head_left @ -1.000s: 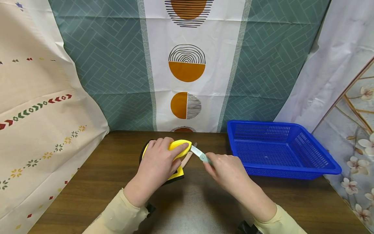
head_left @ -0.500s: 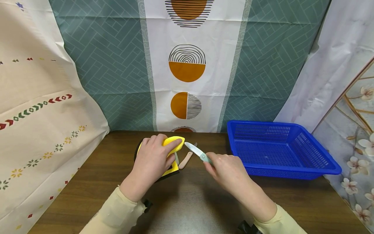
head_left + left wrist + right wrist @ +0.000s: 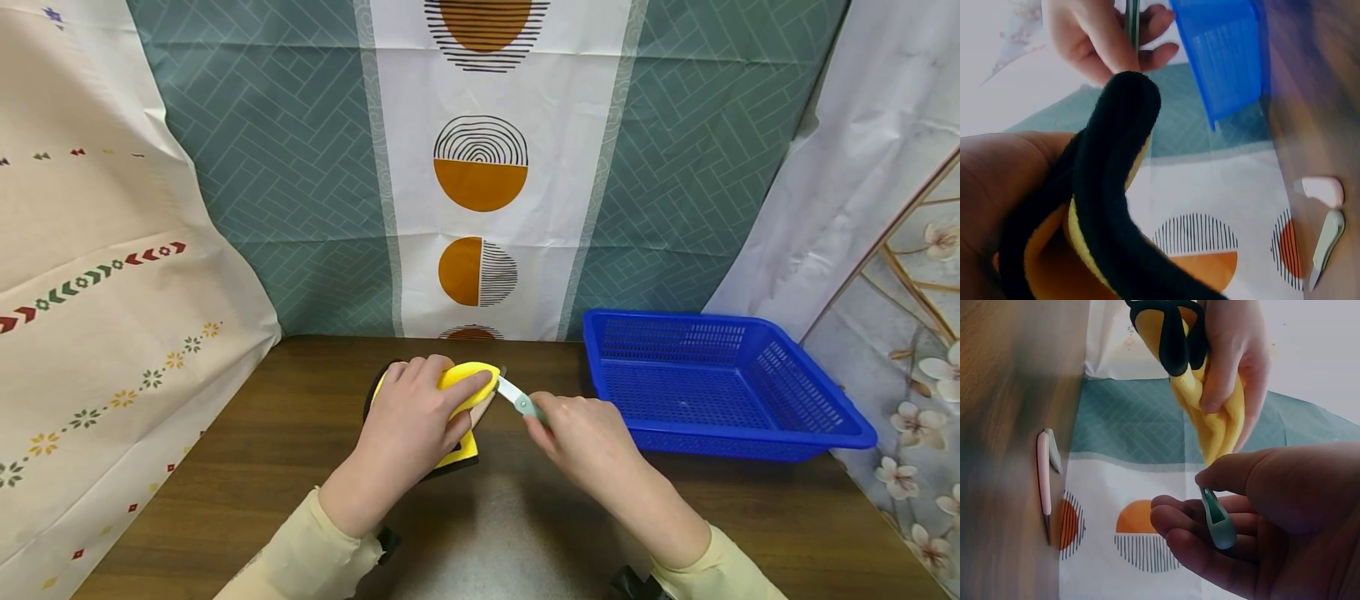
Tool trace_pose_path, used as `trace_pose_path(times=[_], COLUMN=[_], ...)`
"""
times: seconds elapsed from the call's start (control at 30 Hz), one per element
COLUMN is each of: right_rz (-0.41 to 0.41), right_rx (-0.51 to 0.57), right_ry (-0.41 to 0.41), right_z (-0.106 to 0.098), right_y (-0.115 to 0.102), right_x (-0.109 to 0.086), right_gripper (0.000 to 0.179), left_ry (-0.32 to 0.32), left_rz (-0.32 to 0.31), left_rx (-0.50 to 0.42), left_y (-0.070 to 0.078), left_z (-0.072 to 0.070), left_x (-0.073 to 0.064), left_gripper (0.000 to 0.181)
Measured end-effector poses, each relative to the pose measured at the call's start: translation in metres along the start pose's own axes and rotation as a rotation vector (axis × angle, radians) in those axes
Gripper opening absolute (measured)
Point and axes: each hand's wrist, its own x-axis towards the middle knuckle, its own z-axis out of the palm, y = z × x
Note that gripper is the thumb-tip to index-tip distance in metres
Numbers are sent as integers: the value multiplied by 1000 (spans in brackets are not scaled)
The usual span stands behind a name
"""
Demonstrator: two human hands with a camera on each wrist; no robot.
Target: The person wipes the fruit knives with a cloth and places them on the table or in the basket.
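My left hand (image 3: 408, 417) pinches a folded yellow cloth (image 3: 468, 373) with black edging, the index finger lying along its top. Inside the cloth's fold sits the blade tip of a folding knife (image 3: 525, 404), hidden from sight. My right hand (image 3: 588, 437) grips that knife by its pale green handle, the blade pointing up and left towards the cloth. In the right wrist view the handle's end (image 3: 1221, 534) shows between thumb and fingers. Two other folding knives lie on the table behind the cloth, one pink-handled (image 3: 1044, 475) and one pale green (image 3: 1054, 450), both unfolded.
A blue plastic basket (image 3: 731, 443) with mesh walls stands at the right on the brown wooden table (image 3: 247, 467). Patterned cloth hangings (image 3: 315, 208) enclose the table at the back and both sides.
My left hand slid the cloth left off the blade, baring its tip, then came back right over it. My right hand has kept the knife in nearly the same place.
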Motion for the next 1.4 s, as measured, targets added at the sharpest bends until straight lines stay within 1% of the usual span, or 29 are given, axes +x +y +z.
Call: trace_pose_path(times=[0.07, 0.2, 0.3, 0.5, 0.83, 1.1, 1.4], right_rz=[1, 9, 19, 35, 53, 45, 3], right_rx=[0, 6, 14, 30, 49, 54, 15], right_ry=[0, -18, -40, -68, -89, -103, -48], right_z=[0, -1, -1, -3, -4, -4, -2], right_y=[0, 0, 0, -1, -1, -2, -1], right_x=[0, 1, 1, 2, 3, 4, 3], right_gripper=[11, 12, 12, 12, 12, 13, 12], left_ry=[10, -19, -40, -51, -69, -82, -76], left_rz=[10, 23, 35, 47, 52, 49, 33], left_rx=[-5, -17, -23, -17, -6, 2, 19], left_y=[4, 12, 16, 22, 24, 23, 16], left_z=[1, 1, 0, -1, -1, -1, 1], left_x=[0, -1, -1, -1, -1, -2, -2], left_gripper=[43, 51, 52, 53, 52, 53, 52])
